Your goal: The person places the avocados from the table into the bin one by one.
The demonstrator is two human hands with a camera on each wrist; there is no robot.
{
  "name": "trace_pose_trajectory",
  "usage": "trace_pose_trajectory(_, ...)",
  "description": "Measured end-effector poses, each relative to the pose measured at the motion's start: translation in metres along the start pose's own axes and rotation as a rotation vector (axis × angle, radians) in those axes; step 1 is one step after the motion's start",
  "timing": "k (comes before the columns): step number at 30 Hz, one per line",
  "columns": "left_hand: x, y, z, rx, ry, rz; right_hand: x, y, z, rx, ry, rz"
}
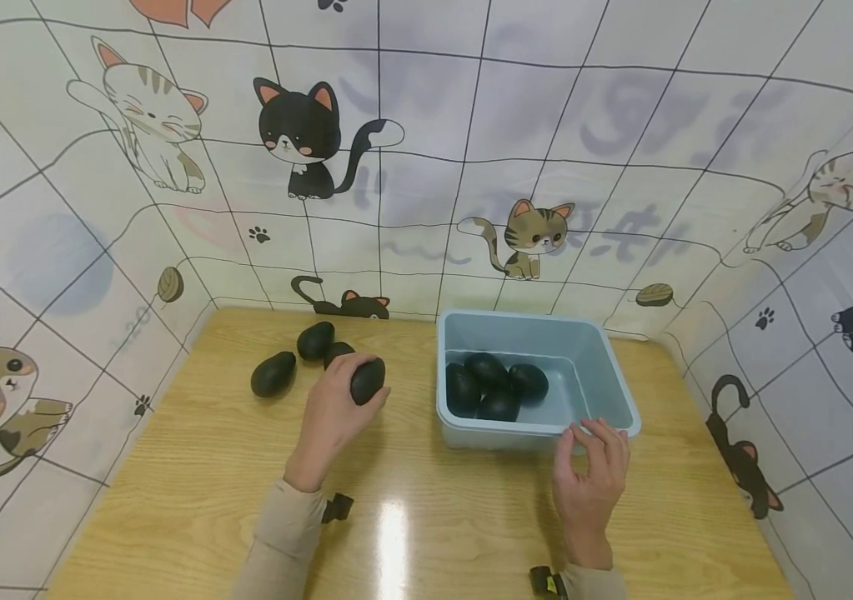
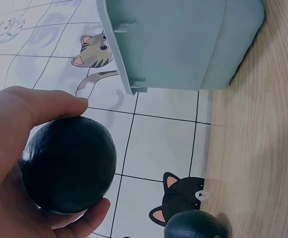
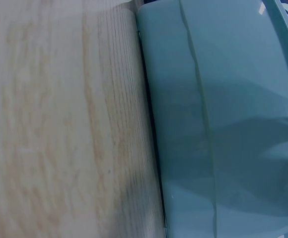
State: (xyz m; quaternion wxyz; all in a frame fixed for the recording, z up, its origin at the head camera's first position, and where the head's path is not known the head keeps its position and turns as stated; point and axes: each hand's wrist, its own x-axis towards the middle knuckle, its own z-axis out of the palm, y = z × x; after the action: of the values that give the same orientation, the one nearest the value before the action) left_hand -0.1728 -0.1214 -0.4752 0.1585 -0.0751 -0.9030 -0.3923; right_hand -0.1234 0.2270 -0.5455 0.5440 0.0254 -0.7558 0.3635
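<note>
My left hand (image 1: 336, 408) grips a dark avocado (image 1: 368, 382) above the table, left of the blue bin (image 1: 539, 432). In the left wrist view, the thumb and fingers wrap round that avocado (image 2: 69, 166). Several dark avocados (image 1: 528, 383) lie together in the left part of the bin. My right hand (image 1: 593, 479) is at the bin's front rim, fingers loosely bent and tips touching or very near it. Two avocados, one on the left (image 1: 273, 375) and one farther back (image 1: 316, 341), lie on the table; a third (image 1: 338, 353) is partly hidden behind the left hand.
The wooden table (image 1: 426, 517) ends at a tiled-pattern backdrop (image 1: 418, 192) with cartoon cats, which also rises on both sides. In the right wrist view, the bin's outer wall (image 3: 183, 148) stands on the wood surface.
</note>
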Motion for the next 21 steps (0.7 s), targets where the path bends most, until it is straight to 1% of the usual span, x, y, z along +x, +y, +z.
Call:
trace_pose_trajectory(9, -0.0009, 0.001, 0.0035, -0.001, 0.001, -0.002, 0.0008, -0.0009, 0.0, 0.004, -0.005, -0.001)
trace_pose_trajectory(16, -0.0007, 0.0019, 0.005, -0.007, 0.008, 0.002, -0.0003, 0.0, -0.0008, -0.011, -0.026, -0.002)
trace_pose_trajectory(21, -0.0007, 0.0018, 0.0046, -0.001, 0.009, 0.001, -0.0007, 0.0008, -0.0012, -0.011, -0.017, -0.007)
